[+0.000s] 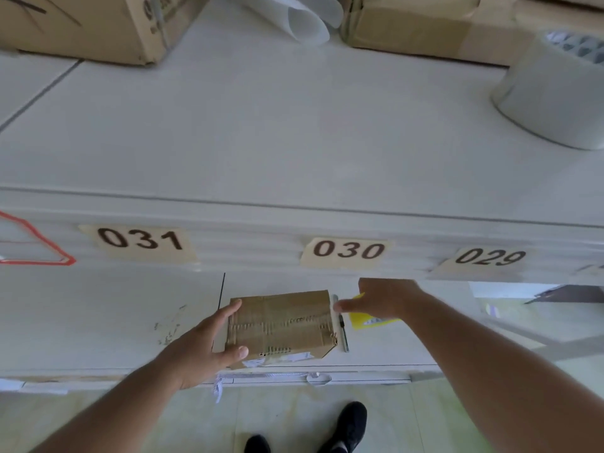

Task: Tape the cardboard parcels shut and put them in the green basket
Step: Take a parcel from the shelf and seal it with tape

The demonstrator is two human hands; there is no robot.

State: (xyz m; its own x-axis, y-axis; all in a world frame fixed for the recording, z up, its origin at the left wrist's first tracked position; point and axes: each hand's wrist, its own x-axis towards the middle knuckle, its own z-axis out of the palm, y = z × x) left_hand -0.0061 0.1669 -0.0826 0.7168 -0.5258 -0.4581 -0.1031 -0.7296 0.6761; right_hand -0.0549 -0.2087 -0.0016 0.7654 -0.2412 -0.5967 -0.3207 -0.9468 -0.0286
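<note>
Gripping parcel [281,325] near table edge [327,367], left hand [199,348].

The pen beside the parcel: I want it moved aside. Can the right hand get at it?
Probably yes: the right hand hovers just right of the pen, fingers already near its upper end, with nothing between them.

Head view, single wide-angle camera, worn, facing forward and steeply down.

Looks from standing height over the near edge of a white laminate table [294,125]; the flat brown cardboard parcel [281,325] sits close below centre, both forearms entering from the bottom corners, black shoes [346,426] on pale floor underneath. No second view.
</note>
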